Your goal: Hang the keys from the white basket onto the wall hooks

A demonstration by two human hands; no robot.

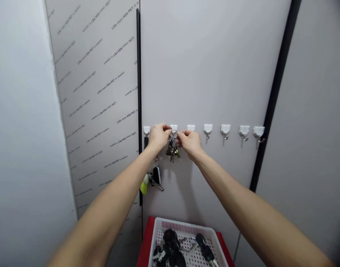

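Both hands are raised to a pale door panel, at a bunch of keys (172, 151) on a round metal ring. My left hand (158, 136) pinches the ring from the left, thumb and fingertips closed on it. From the right, my right hand (190, 143) pinches the ring's other side. The ring is right in front of a white wall hook (174, 127); whether it sits on the hook cannot be made out. Left of and below my left hand hang other keys (157, 175) with a black fob and a yellow-green tag (143, 187), partly hidden by my forearm.
Further white hooks (208, 128) with metal prongs run in a row to the right. Below stands a white perforated plastic basket (186, 223) holding several black-headed keys (172, 244), on a red surface (147, 237). A black vertical strip (139, 92) edges the panel at left.
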